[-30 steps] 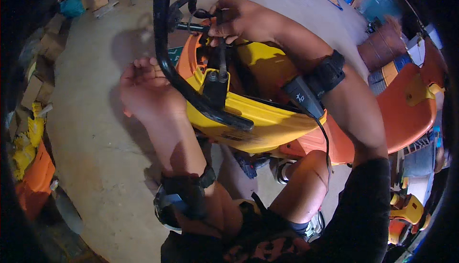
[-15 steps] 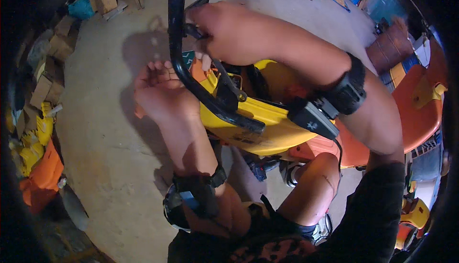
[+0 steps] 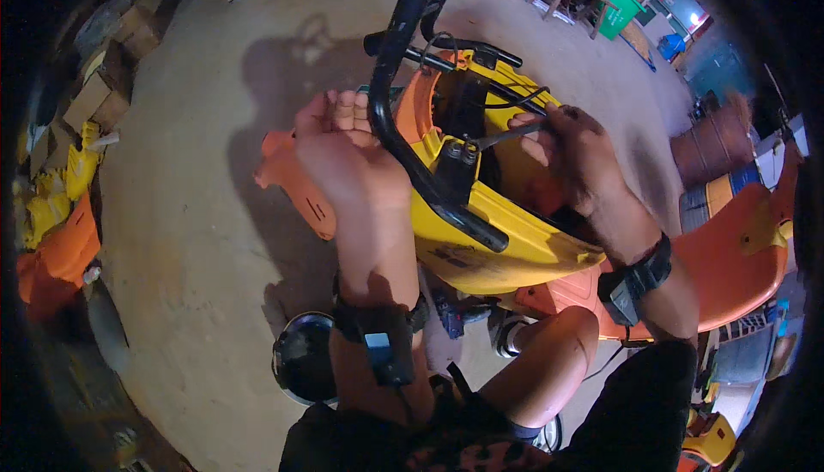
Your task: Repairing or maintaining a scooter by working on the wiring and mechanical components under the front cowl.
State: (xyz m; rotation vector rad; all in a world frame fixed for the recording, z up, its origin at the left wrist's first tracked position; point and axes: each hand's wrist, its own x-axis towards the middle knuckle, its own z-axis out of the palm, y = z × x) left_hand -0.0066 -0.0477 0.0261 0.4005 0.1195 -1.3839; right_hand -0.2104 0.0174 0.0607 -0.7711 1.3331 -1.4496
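Observation:
My right hand (image 3: pixel 592 159) is closed on the handle of a dark metal wrench (image 3: pixel 505 136). The wrench head sits at the bolts of a black clamp (image 3: pixel 459 156) inside the open yellow body (image 3: pixel 468 257) of a small vehicle. My left hand (image 3: pixel 356 154) is palm up at the left of the black handlebar (image 3: pixel 403 129), its fingers curled. Whatever those fingers hold, if anything, is hidden. Beside and behind the left hand shows an orange panel (image 3: pixel 296 180). Another orange piece (image 3: pixel 418 103) stands at the body's front, next to thin black cables (image 3: pixel 524 99).
An orange seat (image 3: pixel 730 240) extends to the right. A dark round pan (image 3: pixel 305 356) stands on the floor by my left forearm. Cardboard boxes (image 3: pixel 103 94) and orange and yellow parts (image 3: pixel 56 257) line the left. A green bin (image 3: pixel 620 7) and rusty drum (image 3: pixel 712 150) stand farther back.
My right hand has swung from the handlebar's far left side to the right of the clamp, with the wrench in it. The view has shifted, showing more of the orange panel behind my left hand.

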